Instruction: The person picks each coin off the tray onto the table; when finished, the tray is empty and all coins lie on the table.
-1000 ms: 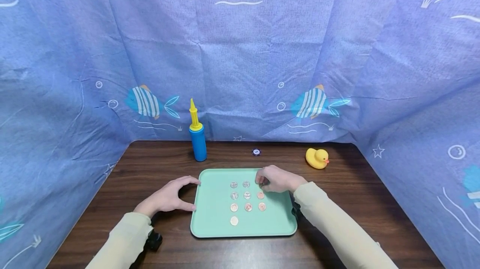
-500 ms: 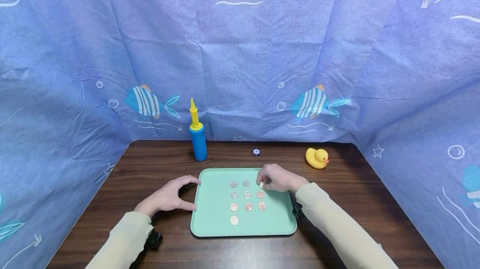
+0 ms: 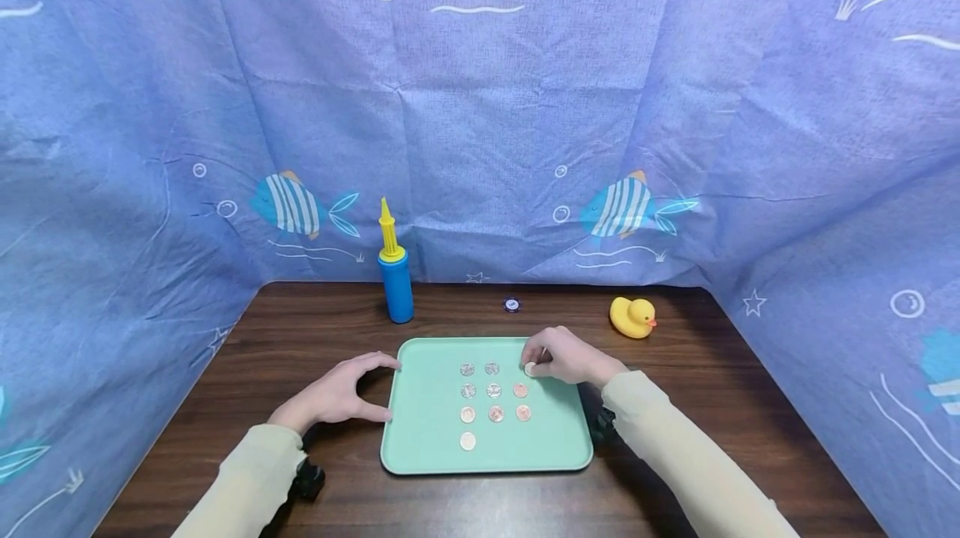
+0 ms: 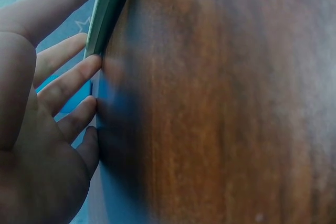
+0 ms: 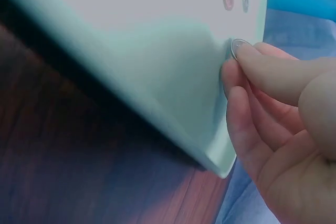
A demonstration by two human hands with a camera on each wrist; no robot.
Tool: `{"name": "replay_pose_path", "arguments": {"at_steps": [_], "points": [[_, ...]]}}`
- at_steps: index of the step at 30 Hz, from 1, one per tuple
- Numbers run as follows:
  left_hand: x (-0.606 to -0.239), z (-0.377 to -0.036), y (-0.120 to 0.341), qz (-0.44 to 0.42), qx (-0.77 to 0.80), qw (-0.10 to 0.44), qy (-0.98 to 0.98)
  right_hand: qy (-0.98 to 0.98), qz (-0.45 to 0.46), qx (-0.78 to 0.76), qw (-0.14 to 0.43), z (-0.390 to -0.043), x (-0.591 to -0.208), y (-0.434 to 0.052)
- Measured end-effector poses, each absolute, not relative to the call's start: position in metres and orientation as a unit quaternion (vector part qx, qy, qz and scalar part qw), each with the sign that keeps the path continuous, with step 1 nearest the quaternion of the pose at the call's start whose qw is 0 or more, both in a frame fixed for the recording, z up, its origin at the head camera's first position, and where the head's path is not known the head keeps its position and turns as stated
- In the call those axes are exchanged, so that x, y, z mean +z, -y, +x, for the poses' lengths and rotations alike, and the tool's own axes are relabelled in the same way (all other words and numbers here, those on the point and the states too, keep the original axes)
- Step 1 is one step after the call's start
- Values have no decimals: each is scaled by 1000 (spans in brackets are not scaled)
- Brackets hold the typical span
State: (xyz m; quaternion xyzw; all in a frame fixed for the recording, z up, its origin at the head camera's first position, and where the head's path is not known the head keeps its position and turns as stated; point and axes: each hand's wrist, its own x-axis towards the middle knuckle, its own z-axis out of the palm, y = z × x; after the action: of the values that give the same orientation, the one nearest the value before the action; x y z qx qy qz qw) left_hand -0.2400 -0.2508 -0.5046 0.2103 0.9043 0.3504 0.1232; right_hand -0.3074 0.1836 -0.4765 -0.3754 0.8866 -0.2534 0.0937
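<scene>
A mint-green tray [image 3: 427, 455] lies on the table, bearing several coins in rows and columns, some silvery and some coppery. My right hand [image 3: 564, 356] pinches a silvery coin [image 5: 239, 49] between thumb and fingers over the tray's back right part. A copper coin [image 3: 521, 390] lies just in front of that hand, and a silvery coin [image 3: 492, 369] to its left. At the tray's left side my left hand [image 3: 337, 392] is spread, fingertips and thumb at the rim. In the left wrist view its fingers [image 4: 71, 85] are straight and hold nothing.
Behind the tray stand a blue and yellow hand pump [image 3: 397, 284], a dark poker chip [image 3: 512, 304] and a yellow rubber duck [image 3: 632, 318]. A blue curtain [image 3: 480, 121] with printed fish encloses the wooden table [image 3: 322, 313] at the back and sides.
The right hand has shifted slightly right with its coin, which now shows more plainly between the fingers. My left hand and the coins on the tray stay as they were.
</scene>
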Motion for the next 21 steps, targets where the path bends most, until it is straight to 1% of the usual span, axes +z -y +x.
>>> {"name": "replay_pose_path", "arguments": {"at_steps": [14,21], "points": [[-507,-237,252,212,341,99,-911,-900,-324,-289,50,-301,-465,-229],[-504,-237,250,217,328,96,-915,-900,-309,-308,18,-299,-469,-253]]}}
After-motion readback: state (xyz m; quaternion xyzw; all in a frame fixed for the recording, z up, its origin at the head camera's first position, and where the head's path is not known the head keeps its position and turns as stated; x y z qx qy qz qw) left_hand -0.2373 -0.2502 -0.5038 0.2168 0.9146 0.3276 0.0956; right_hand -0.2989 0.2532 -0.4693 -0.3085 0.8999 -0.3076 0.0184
